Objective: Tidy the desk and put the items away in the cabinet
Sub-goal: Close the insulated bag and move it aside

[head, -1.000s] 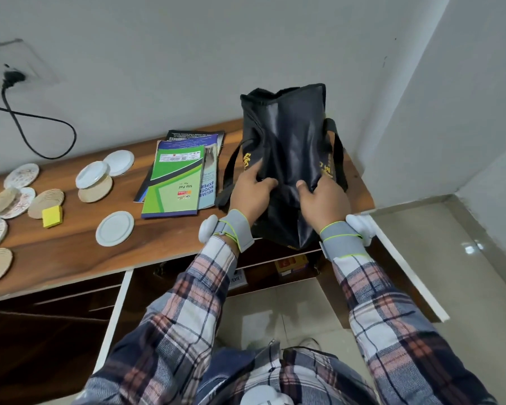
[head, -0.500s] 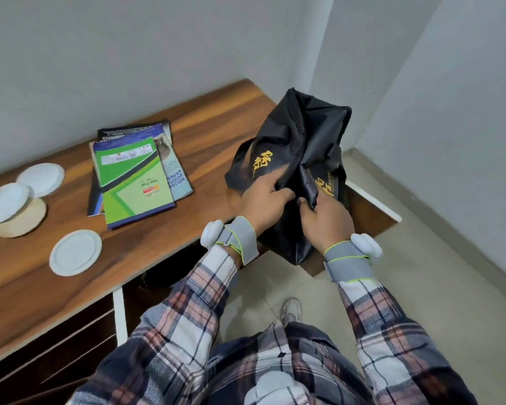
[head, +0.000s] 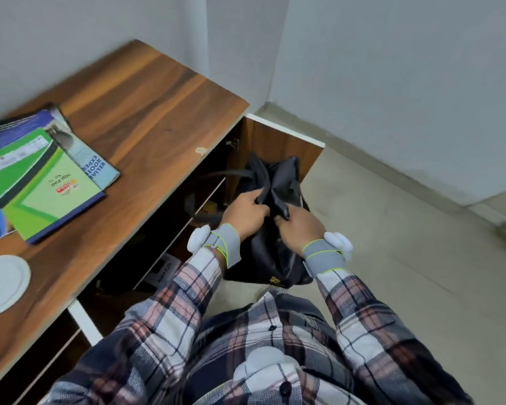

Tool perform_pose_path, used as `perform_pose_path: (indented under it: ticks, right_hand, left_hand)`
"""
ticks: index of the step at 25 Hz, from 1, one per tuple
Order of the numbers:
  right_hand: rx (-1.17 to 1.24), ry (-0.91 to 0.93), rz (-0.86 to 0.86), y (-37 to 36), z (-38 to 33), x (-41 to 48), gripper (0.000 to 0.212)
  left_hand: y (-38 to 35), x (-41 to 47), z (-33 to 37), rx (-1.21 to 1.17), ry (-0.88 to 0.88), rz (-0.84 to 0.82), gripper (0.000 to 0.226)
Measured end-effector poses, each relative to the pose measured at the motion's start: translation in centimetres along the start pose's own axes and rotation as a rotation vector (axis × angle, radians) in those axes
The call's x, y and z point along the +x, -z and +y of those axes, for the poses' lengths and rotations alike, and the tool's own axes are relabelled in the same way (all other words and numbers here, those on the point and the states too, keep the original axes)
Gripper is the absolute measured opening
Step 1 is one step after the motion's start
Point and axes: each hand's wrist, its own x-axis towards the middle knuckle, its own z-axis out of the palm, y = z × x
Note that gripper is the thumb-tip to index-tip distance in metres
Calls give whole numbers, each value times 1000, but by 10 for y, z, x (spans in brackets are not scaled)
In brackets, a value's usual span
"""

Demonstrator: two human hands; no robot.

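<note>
Wooden desk top [head: 146,92], dark-grained, set against a pale wall: at its left a fanned stack of booklets, green-covered pad [head: 50,194] uppermost over a blue magazine [head: 97,168]; nearer the front edge, apart from the stack, one white round disc [head: 3,282]; small pale chip [head: 200,150] at the front edge.

White plate [head: 3,283] and booklets [head: 41,182] partly beyond left edge; cabinet interior [head: 120,276] dim, indistinct

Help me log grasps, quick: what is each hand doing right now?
Left hand: closed, gripping the bunched top of the black bag.
Right hand: closed, gripping the same black bag.
</note>
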Motion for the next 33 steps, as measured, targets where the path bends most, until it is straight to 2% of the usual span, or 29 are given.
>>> perform_pose_path:
  ticks: [4, 10, 13, 20, 26, 33]
  right_hand:
    - [3, 15, -119, -24, 5, -4, 15]
    - [9, 89, -250, -50, -2, 22, 25]
    - [-14, 144, -395, -60, -1, 57, 31]
    - [11, 278, -532, -86, -9, 127, 44]
    - [49, 293, -559, -121, 12, 169, 44]
    - [147, 321, -443, -149, 12, 185, 37]
  left_hand:
    - [-8, -11, -27, 4, 108, -18, 48]
    - [1, -2, -59, 11, 276, 22, 56]
    - [0, 17, -70, -11, 392, 88, 55]
    - [4, 56, -77, 68, 618, 221, 58]
    - [-17, 93, -110, -7, 688, 264, 64]
    - [-20, 114, -145, -55, 635, 394, 56]
